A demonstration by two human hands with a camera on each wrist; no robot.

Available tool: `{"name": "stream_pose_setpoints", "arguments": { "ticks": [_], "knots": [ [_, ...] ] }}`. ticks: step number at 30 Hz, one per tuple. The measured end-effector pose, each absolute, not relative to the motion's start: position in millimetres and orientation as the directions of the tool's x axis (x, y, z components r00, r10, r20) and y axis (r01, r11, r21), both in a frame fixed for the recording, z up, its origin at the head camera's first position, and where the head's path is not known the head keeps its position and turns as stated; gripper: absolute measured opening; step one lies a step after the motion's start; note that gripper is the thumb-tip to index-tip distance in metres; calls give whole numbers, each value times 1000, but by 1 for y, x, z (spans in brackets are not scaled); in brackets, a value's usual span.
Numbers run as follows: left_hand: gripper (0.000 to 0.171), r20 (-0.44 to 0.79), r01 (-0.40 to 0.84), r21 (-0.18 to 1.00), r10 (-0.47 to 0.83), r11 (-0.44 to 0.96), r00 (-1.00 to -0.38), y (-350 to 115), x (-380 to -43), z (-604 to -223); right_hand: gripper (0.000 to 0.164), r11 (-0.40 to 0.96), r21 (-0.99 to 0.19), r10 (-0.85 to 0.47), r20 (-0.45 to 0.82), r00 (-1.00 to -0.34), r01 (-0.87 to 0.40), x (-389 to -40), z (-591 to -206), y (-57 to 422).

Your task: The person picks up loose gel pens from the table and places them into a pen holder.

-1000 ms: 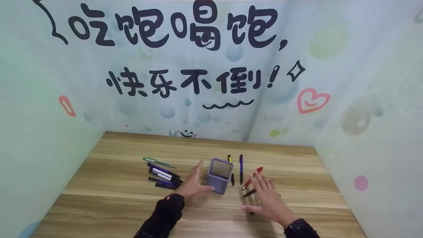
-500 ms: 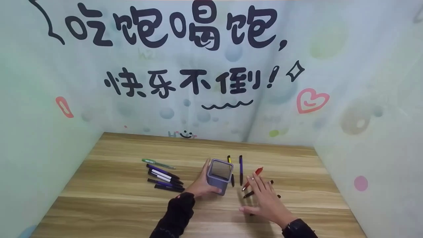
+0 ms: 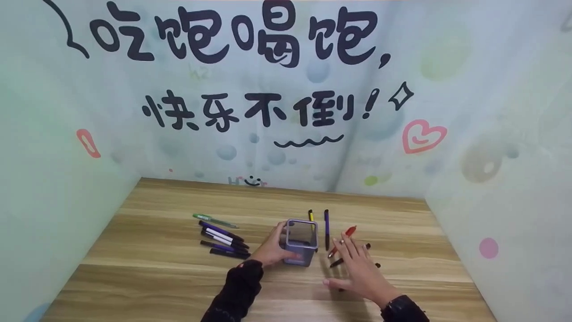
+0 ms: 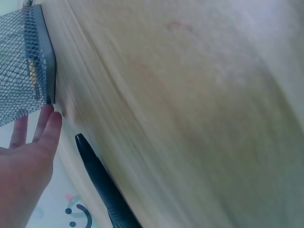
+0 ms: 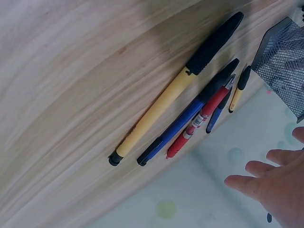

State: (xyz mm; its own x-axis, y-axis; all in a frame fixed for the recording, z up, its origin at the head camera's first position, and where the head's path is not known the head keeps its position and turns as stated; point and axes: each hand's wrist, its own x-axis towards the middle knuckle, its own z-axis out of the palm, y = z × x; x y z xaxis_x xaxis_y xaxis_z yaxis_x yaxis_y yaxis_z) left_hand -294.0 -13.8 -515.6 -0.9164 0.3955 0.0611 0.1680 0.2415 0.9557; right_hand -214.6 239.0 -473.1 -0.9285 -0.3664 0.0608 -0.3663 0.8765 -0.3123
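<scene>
One mesh pen holder (image 3: 301, 247) upright, left hand (image 3: 269, 251) gripping it, right hand (image 3: 363, 273) spread flat.

A wood-grain worktop (image 3: 178, 277) boxed in by pale printed walls

We see a back wall (image 3: 223, 152) with large black lettering, faint bubbles and a small smiley; the right wall (image 3: 491, 179) carries a pink heart (image 3: 422, 136) and a pink dot. Light falls soft and even.

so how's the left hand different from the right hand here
The left hand wraps the side of the mesh pen holder, fingers curled on it; the right hand is flat with spread fingers and grips nothing. The left hand sits by the holder, the right hand hovers over the loose pens to the holder's right. Both wear dark sleeves and are over the wooden table.
</scene>
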Motion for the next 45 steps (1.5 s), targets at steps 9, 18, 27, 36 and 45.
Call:
{"name": "stream_pose_setpoints", "arguments": {
  "ticks": [9,18,27,36,45],
  "knots": [
    [94,36,151,956,408,253,-912,-14,-290,-510,101,881,-301,-360,74,-930,-365,-214,-473,237],
    [95,85,188,960,423,207,-902,-16,-277,-513,99,866,-282,-379,167,-910,-413,-213,-479,240],
    [90,143,234,956,416,176,-898,-17,-257,-519,97,859,-297,-372,194,-908,-416,-209,-480,238],
    [94,148,257,935,388,246,-910,-21,-233,-524,95,862,-276,-372,227,-900,-426,-206,-484,237],
    [92,128,238,934,372,267,-919,-24,-218,-526,94,865,-298,-356,200,-913,-403,-202,-483,238]
  ]
}}
